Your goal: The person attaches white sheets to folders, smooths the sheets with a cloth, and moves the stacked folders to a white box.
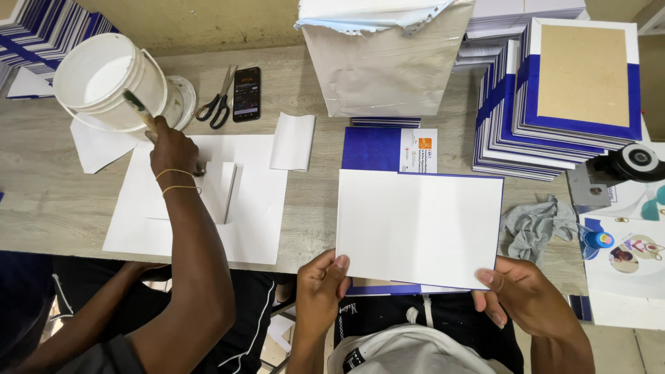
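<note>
- Left hand [322,285] closed on the near-left corner of the white sheet [419,227], thumb on top. Right hand [521,294] pinches the near-right corner the same way.
- I read the sheet as held flat just above a blue cover [372,148] lying at the bench's near edge, centre. Cover's blue rim shows along the sheet's right and near edges.
- My call on the step: lining the sheet up over the cover, not yet pressed down.
- Next move needs square alignment: even blue margin all round, both corners lowered together, no skew.
- Co-worker's hand [173,149] at bench left grips a brush [138,109] by the white bucket [105,79], over a paper [208,201] spread there.
- Scissors [218,100] and phone [246,93] at the far side; cover stack [564,97] at far right; grey rag [537,225] just right of the sheet.
</note>
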